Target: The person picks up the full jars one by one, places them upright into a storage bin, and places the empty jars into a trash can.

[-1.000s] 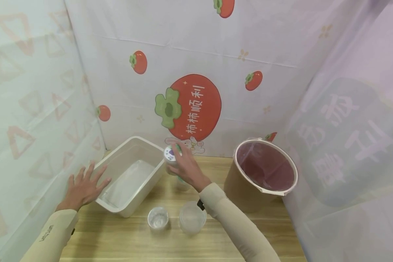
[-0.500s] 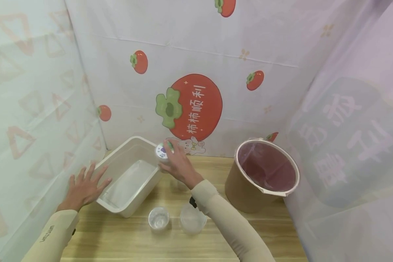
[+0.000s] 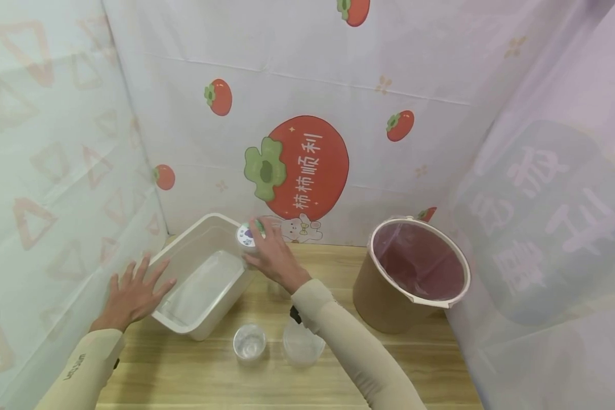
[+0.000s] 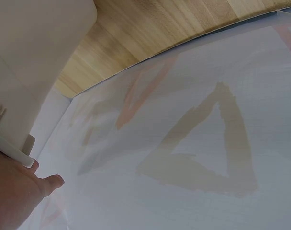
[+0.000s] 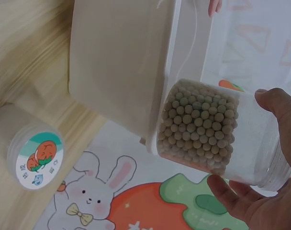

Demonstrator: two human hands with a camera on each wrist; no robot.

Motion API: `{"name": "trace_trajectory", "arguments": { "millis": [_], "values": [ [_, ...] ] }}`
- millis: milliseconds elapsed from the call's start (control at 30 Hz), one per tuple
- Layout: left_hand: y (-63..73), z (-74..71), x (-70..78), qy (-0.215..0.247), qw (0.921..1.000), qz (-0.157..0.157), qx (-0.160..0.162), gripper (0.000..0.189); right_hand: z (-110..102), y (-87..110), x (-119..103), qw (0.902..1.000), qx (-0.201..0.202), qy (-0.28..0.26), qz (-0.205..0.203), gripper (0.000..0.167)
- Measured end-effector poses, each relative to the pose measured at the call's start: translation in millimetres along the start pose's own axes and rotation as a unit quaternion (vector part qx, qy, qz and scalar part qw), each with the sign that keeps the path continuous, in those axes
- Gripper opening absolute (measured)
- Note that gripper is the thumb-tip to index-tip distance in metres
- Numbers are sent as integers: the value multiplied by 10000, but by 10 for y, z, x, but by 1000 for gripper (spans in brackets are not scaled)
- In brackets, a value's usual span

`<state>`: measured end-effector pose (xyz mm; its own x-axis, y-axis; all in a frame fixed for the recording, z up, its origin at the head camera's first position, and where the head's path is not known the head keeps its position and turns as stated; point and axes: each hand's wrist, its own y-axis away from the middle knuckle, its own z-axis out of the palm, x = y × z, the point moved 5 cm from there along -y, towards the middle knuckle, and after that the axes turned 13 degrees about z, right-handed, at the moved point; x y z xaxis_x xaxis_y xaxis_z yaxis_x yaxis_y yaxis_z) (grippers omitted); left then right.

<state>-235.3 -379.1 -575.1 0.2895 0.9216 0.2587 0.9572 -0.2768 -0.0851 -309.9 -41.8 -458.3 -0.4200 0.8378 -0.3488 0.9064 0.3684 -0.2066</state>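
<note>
My right hand (image 3: 273, 250) grips a clear jar (image 5: 198, 127) partly filled with small round beige beads, its printed lid (image 3: 247, 235) facing up in the head view. The jar is at the right rim of a white rectangular basin (image 3: 205, 276), near the far right corner. In the right wrist view the thumb and fingers hold the jar around its lid end. My left hand (image 3: 135, 293) lies over the basin's left rim with its fingers spread; the left wrist view catches part of this hand (image 4: 16, 191) against the rim.
A second lidded jar (image 5: 38, 158) with a persimmon label stands on the table, mostly hidden by my right arm in the head view. Nearer are a clear cup (image 3: 249, 343) and a round clear container (image 3: 303, 344). A brown lined bucket (image 3: 389, 299) stands at right.
My right hand has carried the jar leftward to the basin's right rim. The left hand has stayed in place.
</note>
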Motion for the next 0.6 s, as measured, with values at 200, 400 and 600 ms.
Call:
{"name": "trace_trajectory", "arguments": {
  "millis": [200,400,600],
  "values": [
    [-8,-3,3,53,10000,-29,-22,74,10,-35,-74,9999,-31,-132,9,87],
    [6,7,-9,73,10000,-29,8,74,33,-66,-167,9999,-58,-67,-51,88],
    [7,9,-9,49,10000,-20,20,74,45,-101,-286,9997,-15,169,-192,88]
  ]
}}
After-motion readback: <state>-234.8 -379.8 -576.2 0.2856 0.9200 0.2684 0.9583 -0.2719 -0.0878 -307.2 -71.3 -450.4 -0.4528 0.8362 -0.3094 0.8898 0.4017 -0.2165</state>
